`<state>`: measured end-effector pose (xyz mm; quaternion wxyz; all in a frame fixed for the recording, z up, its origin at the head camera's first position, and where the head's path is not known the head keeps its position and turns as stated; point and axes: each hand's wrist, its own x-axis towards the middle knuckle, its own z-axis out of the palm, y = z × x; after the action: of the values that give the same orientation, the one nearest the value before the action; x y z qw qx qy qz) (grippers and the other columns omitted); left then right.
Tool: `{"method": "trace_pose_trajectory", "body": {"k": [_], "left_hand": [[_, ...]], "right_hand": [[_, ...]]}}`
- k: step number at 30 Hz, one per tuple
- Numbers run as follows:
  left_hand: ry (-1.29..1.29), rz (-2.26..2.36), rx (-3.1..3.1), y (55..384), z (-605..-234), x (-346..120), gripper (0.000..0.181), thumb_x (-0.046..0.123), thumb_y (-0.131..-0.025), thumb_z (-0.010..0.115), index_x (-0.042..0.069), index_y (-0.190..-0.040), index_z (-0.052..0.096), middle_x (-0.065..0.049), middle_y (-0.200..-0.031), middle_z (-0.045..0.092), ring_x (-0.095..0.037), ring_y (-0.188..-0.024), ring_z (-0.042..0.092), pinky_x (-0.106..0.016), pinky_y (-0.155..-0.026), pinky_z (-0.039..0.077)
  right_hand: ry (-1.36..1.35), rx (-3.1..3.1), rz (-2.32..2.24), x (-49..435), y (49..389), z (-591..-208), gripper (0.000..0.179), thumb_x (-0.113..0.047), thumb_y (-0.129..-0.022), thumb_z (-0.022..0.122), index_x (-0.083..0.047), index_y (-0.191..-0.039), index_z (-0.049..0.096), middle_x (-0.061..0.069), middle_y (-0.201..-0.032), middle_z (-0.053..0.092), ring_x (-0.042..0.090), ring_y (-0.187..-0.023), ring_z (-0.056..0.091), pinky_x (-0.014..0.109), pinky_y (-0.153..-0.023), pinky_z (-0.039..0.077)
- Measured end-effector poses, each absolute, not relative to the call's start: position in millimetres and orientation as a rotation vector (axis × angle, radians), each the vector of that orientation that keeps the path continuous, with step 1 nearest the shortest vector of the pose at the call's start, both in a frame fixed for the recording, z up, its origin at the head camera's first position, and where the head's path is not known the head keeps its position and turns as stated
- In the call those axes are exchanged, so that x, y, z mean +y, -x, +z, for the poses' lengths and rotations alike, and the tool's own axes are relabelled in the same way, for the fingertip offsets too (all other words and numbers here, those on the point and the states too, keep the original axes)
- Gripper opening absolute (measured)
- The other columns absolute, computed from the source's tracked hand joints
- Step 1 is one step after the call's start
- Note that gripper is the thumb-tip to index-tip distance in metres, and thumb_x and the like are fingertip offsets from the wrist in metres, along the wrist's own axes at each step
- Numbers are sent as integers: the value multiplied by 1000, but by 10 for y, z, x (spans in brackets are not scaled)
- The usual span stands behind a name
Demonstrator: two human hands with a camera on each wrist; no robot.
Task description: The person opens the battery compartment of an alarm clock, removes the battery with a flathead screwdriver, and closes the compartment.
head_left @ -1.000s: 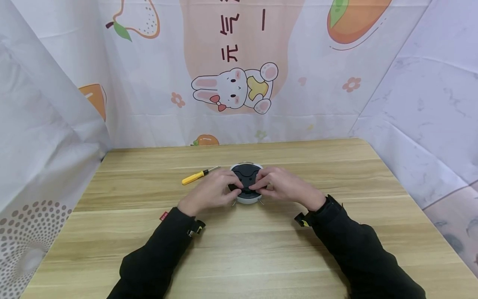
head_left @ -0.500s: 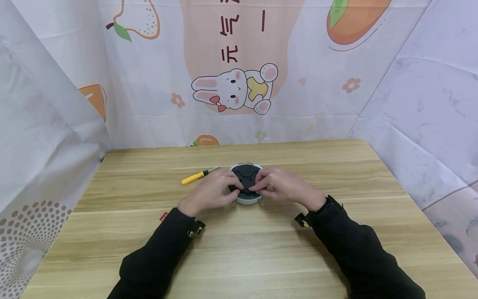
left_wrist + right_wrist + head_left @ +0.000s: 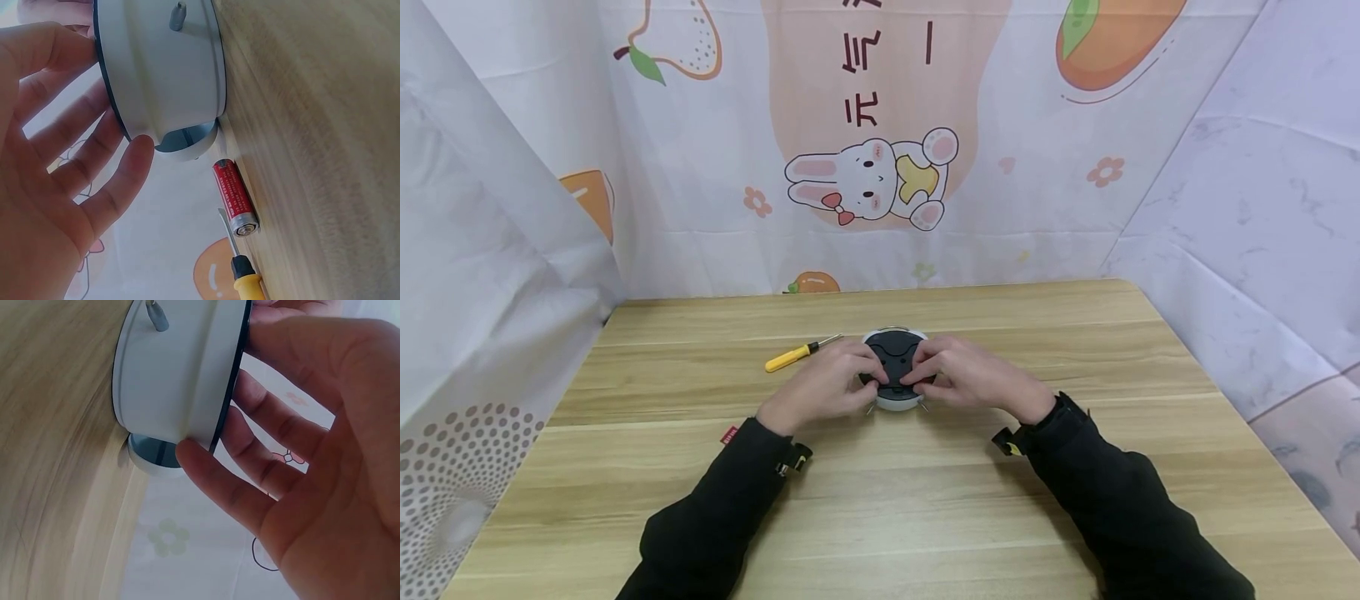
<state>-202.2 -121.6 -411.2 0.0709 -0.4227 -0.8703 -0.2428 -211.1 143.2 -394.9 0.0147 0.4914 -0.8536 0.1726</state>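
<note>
A round white alarm clock (image 3: 896, 348) lies face down, its black back upward and its two thin metal legs toward the person. My left hand (image 3: 829, 377) holds the clock's left side; its thumb and forefinger touch the lower back. From the right, my right hand (image 3: 967, 372) holds the clock with bent fingers, its thumb and forefinger on the same part of the back. Both wrist views show a little finger against the white casing (image 3: 165, 75). Exactly what the fingertips press is hidden there.
A yellow-handled screwdriver (image 3: 790, 357) lies left of the clock. In the left wrist view, a red battery (image 3: 235, 195) lies beside its shaft; my left hand hides it in the head view. A printed curtain (image 3: 700, 192) hangs behind the wooden table (image 3: 880, 517).
The left thumb and forefinger have shifted slightly left on the clock's back. The right hand has barely moved, and the clock stays in place.
</note>
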Motion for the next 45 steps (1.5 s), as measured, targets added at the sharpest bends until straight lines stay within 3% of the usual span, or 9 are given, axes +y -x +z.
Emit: {"method": "trace_pose_trajectory", "body": {"k": [6, 15, 24, 45], "left_hand": [[1277, -741, -2623, 2014, -4100, -1220, 12, 16, -88, 70, 16, -96, 79, 4, -104, 69, -15, -103, 60, -38, -100, 46], [1305, -725, -2588, 2022, -4097, -1217, 12, 21, -89, 72, 16, -98, 79, 3, -105, 70, -13, -101, 62, -36, -97, 48], [1342, -688, -2583, 2023, -4105, -1218, 12, 28, -85, 80, 18, -91, 80, 4, -103, 68, -14, -99, 61, -34, -95, 48], [1317, -630, -2601, 2002, -4099, -1202, 13, 31, -86, 78, 19, -91, 81, 3, -103, 69, -15, -101, 62, -35, -97, 48]], "right_hand": [[-1552, -2680, 552, 1452, 2123, -3950, 30, -31, -89, 80, -17, -116, 79, -5, -103, 59, 13, -90, 54, 30, -78, 47], [-1541, -2681, 611, 1537, 2154, -3924, 35, -31, -82, 86, -17, -114, 80, 0, -114, 62, 17, -104, 55, 36, -89, 50], [-1591, -2710, 616, 1544, 2148, -3929, 34, -32, -82, 86, -19, -113, 80, 8, -128, 61, 25, -122, 56, 41, -103, 47], [-1558, -2748, 661, 1514, 2144, -3928, 33, -37, -84, 83, -19, -112, 80, 10, -130, 61, 28, -123, 57, 42, -102, 48]]}}
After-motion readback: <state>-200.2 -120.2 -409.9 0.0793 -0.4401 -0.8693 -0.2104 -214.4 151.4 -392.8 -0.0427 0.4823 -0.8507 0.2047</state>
